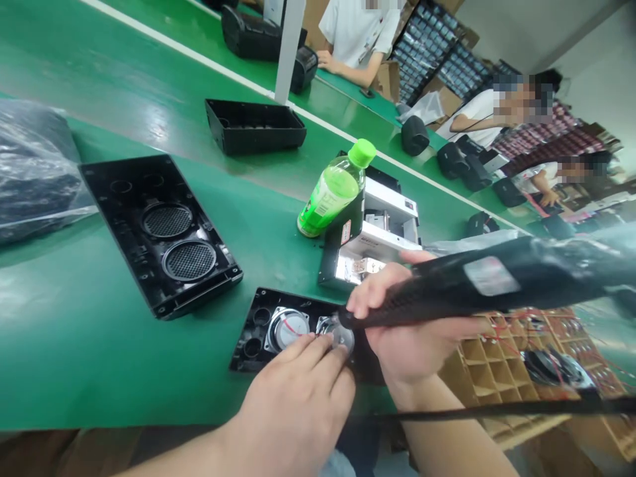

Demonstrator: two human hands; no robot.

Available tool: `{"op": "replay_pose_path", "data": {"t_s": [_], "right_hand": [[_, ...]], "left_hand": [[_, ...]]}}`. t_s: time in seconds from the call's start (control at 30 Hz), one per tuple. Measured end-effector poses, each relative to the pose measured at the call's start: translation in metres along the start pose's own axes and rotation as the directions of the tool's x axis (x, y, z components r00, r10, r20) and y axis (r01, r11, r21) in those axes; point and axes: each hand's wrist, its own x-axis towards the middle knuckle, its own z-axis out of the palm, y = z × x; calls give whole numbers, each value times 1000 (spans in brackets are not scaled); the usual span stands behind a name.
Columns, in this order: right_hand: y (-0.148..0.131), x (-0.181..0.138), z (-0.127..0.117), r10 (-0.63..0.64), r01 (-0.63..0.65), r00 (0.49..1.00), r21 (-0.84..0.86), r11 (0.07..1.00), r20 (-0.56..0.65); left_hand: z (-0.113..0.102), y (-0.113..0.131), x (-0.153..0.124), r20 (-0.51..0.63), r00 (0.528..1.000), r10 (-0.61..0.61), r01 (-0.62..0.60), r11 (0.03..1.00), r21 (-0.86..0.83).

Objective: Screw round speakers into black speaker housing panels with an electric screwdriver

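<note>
My right hand (410,348) is wrapped round a black electric screwdriver (447,285), its tip pointing left and down at a black speaker panel (308,301) close to me. Two round silver speaker drivers sit in that panel. A red wire crosses the left driver (289,329); the right driver (342,334) is partly hidden by my fingers. My left hand (305,387) presses down on the drivers with its fingers bent and close together. The screwdriver bit and any screw under it cannot be made out.
Another black panel (134,218) with two mesh grilles lies left, near a plastic-wrapped bundle (37,169). Farther back stand an open black housing (258,132), a green-capped bottle (335,192) and a white-and-black box (342,245). Right is a divided cardboard tray (481,371); people sit across the table.
</note>
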Motion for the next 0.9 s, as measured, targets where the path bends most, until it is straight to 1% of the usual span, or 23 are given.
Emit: {"op": "replay_pose_path", "data": {"t_s": [0.07, 0.1, 0.17, 0.23, 0.27, 0.3, 0.33, 0.4, 0.47, 0.53, 0.73, 0.83, 0.9], "right_hand": [[-25, 10, -9, -19, 20, 996, 10, 1000, -83], [-37, 17, -14, -28, 26, 991, -12, 1000, -131], [-51, 31, -22, -117, 104, 981, -87, 991, -153], [-49, 46, -26, -271, 245, 946, -155, 957, -180], [-44, 53, -26, -332, 301, 923, -172, 938, -197], [-37, 60, -24, -362, 327, 908, -184, 927, -212], [-29, 65, -22, -365, 328, 905, -189, 926, -217], [-16, 72, -17, -323, 279, 920, -207, 938, -220], [-10, 75, -14, -290, 236, 929, -234, 943, -230], [-10, 74, -14, -293, 229, 920, -249, 941, -260], [-11, 70, -15, -256, 187, 918, -237, 953, -304], [-12, 69, -17, -248, 185, 925, -228, 956, -288], [-19, 64, -21, -220, 174, 938, -185, 967, -267]], "left_hand": [[-5, -1, 0, -36, 999, -38, 36, 998, -50], [-10, -2, 1, -54, 996, -64, 61, 996, -64], [-21, -6, 2, -69, 989, -132, 128, 990, -57], [-33, -12, 5, -55, 982, -182, 181, 983, -15], [-37, -16, 6, -39, 981, -192, 192, 981, 5], [-41, -20, 7, -24, 981, -193, 193, 981, 22], [-43, -24, 8, -7, 982, -187, 187, 982, 35], [-44, -30, 8, 36, 983, -181, 179, 982, 55], [-43, -32, 7, 89, 977, -195, 187, 979, 87], [-42, -31, 7, 127, 970, -207, 192, 974, 115], [-44, -30, 9, 148, 967, -207, 193, 976, 98], [-45, -31, 10, 148, 970, -191, 177, 979, 98], [-46, -31, 11, 156, 972, -177, 162, 981, 103]]}}
